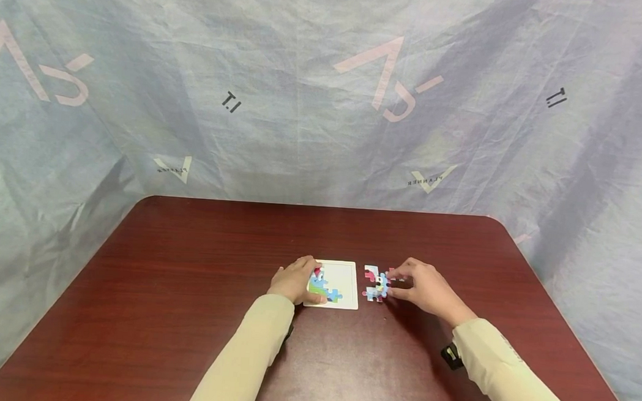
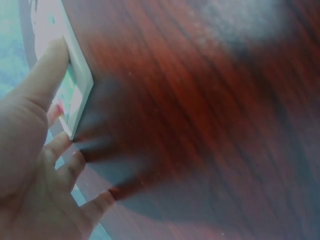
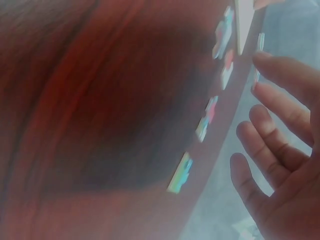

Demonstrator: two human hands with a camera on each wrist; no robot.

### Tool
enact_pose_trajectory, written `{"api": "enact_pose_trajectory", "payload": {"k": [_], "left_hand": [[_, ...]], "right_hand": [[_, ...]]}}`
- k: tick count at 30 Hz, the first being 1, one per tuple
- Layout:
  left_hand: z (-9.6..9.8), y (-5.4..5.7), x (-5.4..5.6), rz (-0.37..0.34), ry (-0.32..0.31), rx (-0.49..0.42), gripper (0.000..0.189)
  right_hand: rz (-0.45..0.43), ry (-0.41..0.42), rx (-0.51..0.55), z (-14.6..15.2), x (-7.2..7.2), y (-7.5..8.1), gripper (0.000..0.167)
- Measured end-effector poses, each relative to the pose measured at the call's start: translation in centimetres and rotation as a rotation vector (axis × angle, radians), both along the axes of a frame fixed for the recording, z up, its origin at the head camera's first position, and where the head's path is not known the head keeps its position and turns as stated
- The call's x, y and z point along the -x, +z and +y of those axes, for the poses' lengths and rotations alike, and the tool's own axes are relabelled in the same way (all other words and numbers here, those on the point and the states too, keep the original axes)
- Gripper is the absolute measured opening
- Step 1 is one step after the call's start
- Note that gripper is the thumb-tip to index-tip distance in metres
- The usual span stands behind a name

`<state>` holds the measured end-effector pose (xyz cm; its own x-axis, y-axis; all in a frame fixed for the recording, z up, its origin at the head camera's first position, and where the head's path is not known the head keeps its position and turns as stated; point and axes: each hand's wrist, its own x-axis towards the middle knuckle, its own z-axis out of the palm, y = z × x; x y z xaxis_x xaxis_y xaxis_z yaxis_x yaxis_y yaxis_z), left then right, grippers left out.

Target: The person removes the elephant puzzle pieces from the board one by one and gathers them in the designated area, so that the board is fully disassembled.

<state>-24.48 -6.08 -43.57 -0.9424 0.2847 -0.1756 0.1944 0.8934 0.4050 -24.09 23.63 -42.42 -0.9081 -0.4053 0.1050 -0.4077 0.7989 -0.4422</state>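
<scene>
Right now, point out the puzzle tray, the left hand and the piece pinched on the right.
Puzzle tray (image 1: pixel 344 278): head view, bare white interior, right half.
Left hand (image 1: pixel 293 281): head view, back of the hand.
Pinched puzzle piece (image 3: pixel 261 42): right wrist view, upper end, seen nearly edge-on.

Dk red-brown wood-grain worktop under the fingers, far corners rounded, w/ soft glare on the near side. Wrinkled grey-blue cloth hangs beyond the fingers & off to L/R, printed w/ pink, blk & pale yellow lettering.
</scene>
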Motion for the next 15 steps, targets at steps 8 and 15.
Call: {"api": "enact_pose_trajectory", "payload": {"k": [8, 15], "left_hand": [[-0.1, 0.2, -0.1, -0.003, -0.009, 0.013, 0.072], [0.0, 0.2, -0.2, -0.001, -0.013, 0.015, 0.072]], "right_hand": [[-0.027, -0.001, 0.008, 1.8, -0.6, -0.7, 0.023], [-0.045, -0.005, -0.01, 3.0, -1.0, -1.3, 0.023]]}}
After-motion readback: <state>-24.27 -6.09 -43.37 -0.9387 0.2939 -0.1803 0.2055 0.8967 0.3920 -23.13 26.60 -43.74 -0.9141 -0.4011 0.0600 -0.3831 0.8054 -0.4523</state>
